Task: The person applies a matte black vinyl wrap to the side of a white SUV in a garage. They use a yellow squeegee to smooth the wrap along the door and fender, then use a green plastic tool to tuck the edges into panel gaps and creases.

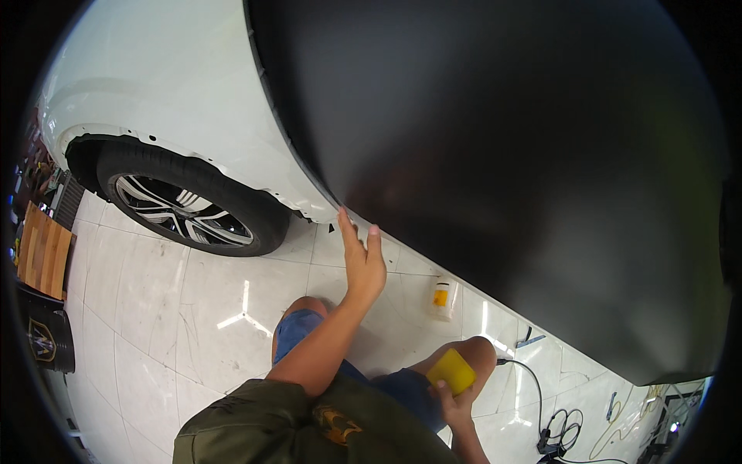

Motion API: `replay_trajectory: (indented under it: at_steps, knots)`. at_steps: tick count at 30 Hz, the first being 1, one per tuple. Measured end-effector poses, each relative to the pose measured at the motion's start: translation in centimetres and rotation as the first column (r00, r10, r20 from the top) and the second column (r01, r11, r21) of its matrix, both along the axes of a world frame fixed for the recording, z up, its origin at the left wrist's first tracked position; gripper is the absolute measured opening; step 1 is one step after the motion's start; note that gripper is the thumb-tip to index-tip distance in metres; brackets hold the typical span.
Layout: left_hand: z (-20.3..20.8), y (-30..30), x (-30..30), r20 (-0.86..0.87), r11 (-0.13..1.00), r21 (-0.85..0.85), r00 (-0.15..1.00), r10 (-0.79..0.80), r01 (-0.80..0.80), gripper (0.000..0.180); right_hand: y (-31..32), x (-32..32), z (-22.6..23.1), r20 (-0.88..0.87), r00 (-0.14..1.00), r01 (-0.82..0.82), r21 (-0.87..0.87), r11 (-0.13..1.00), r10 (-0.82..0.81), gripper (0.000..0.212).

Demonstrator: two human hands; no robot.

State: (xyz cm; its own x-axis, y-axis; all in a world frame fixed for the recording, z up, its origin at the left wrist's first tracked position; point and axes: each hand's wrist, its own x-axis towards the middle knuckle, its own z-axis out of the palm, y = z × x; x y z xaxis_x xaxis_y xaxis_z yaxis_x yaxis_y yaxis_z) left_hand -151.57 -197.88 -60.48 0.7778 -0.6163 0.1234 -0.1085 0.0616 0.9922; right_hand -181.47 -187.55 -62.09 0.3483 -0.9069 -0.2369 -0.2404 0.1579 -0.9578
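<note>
The left forearm point(325, 342) slants forward and inward to the left grip point(365, 264), its fingers point(350, 232) stretched straight and its thumb point(375, 241) held apart, while the right grip point(454, 400) sits lower, curled near the right knee point(484, 356), which is spread well apart from the left knee point(313, 305).

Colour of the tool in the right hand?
The tool in the right hand is yellow, best seen in the head view.

Left hand point(365, 268) extended, fingertips point(343, 213) at the lower edge of a black car panel point(495, 178), white fender point(193, 69) and wheel point(187, 207) left of those fingers, yellow pad point(453, 371) gripped in right hand point(456, 407) fingers, black cable point(539, 398) to their right.
</note>
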Motion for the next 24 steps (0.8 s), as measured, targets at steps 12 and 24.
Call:
replay_trajectory:
  at_steps: [12,24]
  knots:
    - [-0.5,2.7,3.2,0.303,0.995,-0.083,0.949,0.085,-0.063,0.059,-9.9,15.7,16.3,-0.055,0.992,-0.114,-0.796,0.594,0.117,0.055]
    - [-2.3,1.2,4.6,0.137,0.99,-0.074,0.985,-0.105,0.116,0.066,-12.8,35.0,31.5,-0.217,0.976,-0.211,-0.958,0.193,-0.01,0.018]
